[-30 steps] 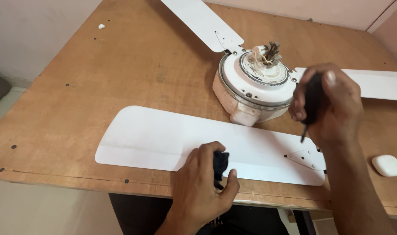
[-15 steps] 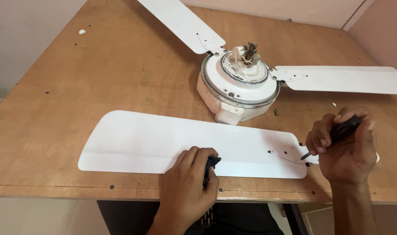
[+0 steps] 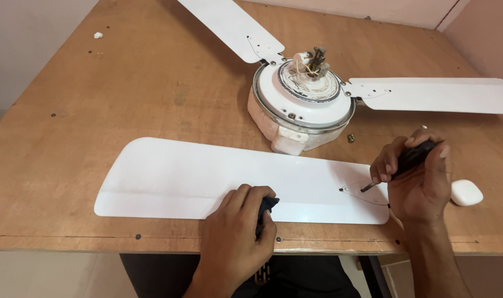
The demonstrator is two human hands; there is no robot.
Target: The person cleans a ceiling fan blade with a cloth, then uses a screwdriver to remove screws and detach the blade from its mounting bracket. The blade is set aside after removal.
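Wooden table (image 3: 124,99): plywood top with screw heads along the near edge; bears everything listed.

Detached fan blade (image 3: 207,179): white, lying flat along the near edge of the table, its mounting end to the right. Risk: so near the edge, a sideways push could slide it off.

Ceiling fan motor housing (image 3: 304,105): white, resting behind the detached blade, bare wires at its hub, two blades (image 3: 439,95) attached. Risk: a knock could tip it onto the loose blade.

Left hand (image 3: 235,237): clenched on a dark cloth (image 3: 265,208), pressing down on the blade's near edge.

Right hand (image 3: 417,176): closed around a black-handled screwdriver (image 3: 408,160), tip at the blade's mounting holes. Risk: a slipping tip would likely scratch the paint.

White earbud case (image 3: 465,192): just right of that hand; an elbow could sweep it off.

Loose screw (image 3: 351,138): beside the housing; small, easily rolled away.
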